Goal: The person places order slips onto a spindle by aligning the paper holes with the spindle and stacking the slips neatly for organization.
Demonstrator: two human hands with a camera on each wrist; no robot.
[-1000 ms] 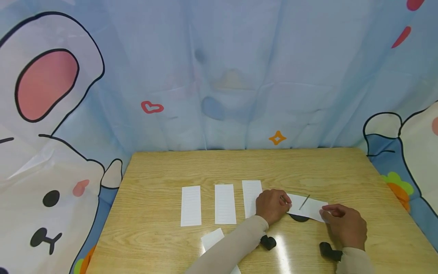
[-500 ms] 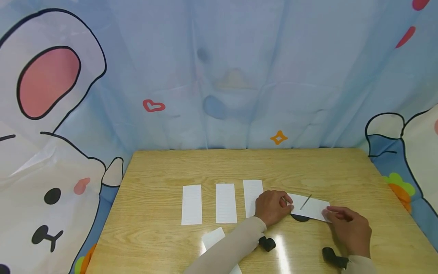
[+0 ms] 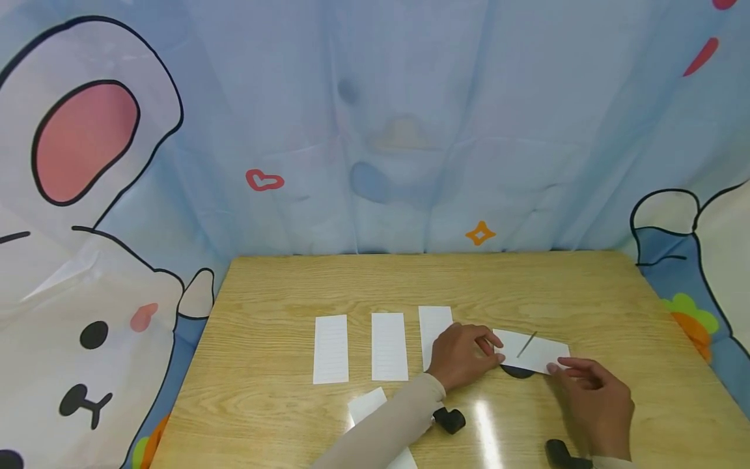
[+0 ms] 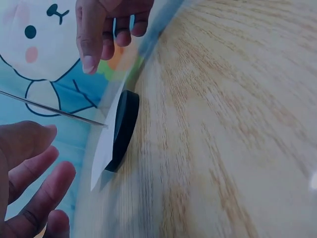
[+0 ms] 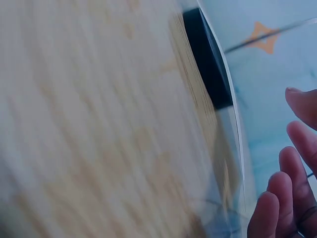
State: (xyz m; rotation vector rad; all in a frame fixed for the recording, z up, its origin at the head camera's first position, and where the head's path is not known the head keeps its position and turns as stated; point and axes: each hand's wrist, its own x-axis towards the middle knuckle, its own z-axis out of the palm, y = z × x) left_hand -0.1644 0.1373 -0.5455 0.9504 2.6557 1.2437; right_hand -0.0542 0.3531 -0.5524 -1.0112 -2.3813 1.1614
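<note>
The white paper slip [image 3: 540,355] lay between the left hand [image 3: 467,355] and the right hand [image 3: 599,398], pierced by a thin metal spike [image 3: 527,344] above a black base [image 3: 518,372]. Both hands had fingers loosely parted, holding nothing; whether the right one touched paper was unclear.

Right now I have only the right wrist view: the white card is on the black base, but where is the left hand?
Observer: The left hand is at the left end of the white card.
Operator: That's out of my picture. What lies to that hand's left?
Observer: The head view shows three white slips in a row on the table, the nearest partly hidden by the left hand.
</note>
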